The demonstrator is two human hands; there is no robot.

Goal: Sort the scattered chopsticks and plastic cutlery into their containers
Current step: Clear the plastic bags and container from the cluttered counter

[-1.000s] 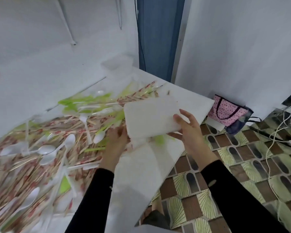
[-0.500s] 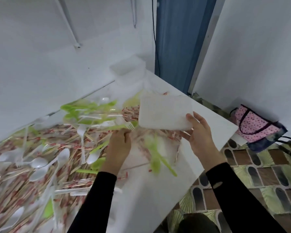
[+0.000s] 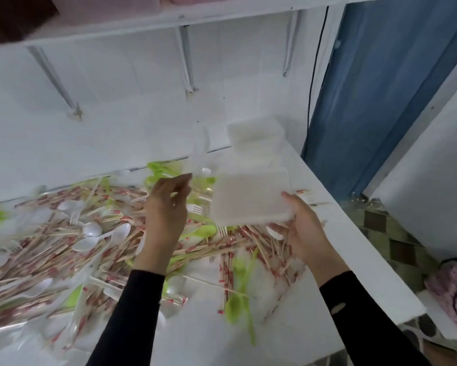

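Observation:
My right hand (image 3: 302, 228) grips a white translucent plastic container (image 3: 251, 198) by its near right edge, held above the table with its bottom turned toward me. My left hand (image 3: 168, 210) hovers just left of it with fingers relaxed and holds nothing. Under both hands a heap of red-tipped wooden chopsticks (image 3: 95, 249) covers the white table (image 3: 340, 249), mixed with white plastic spoons (image 3: 111, 235), white forks (image 3: 195, 208) and green plastic cutlery (image 3: 239, 299).
More white containers (image 3: 256, 136) are stacked at the table's far right corner by the wall. A shelf on metal brackets (image 3: 185, 62) runs overhead. A blue curtain (image 3: 367, 88) hangs at the right, and a pink bag (image 3: 454, 289) lies on the patterned floor beyond the table edge.
The container rose and shifted right in my right hand after its contents spilled onto the table. My left hand let go of it and lifted. My view swung toward the wall.

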